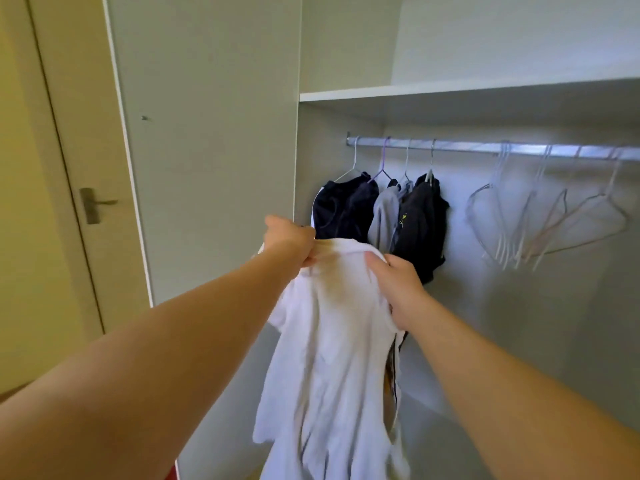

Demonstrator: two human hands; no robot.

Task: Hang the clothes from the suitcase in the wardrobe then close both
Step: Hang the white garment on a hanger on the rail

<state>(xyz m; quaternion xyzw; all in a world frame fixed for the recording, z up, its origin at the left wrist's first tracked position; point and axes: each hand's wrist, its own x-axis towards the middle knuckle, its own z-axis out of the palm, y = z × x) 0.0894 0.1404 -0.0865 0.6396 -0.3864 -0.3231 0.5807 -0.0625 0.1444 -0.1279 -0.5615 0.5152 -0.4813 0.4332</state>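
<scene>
Head view: an open wardrobe [214,133] is seen from close by, with two bare arms reaching into it. A white garment [332,358] is held up by its top edge, below the rail [485,148] and just in front of the clothes hung there. Its left side is pinched by the left hand [289,240], with the fingers [310,261] curled into the cloth. Its right side is gripped by the right hand [401,285], thumb on top. Whether a hanger is inside it cannot be told.

At the left end of the rail, a navy garment [346,209], a grey garment [384,216] and a black garment [420,223] are hung. Further right, empty hangers [540,220] are bunched together. The suitcase is not shown.

The task is judged to be partway done: several pieces are hung, the white one is not yet hooked, and both closings remain.
</scene>
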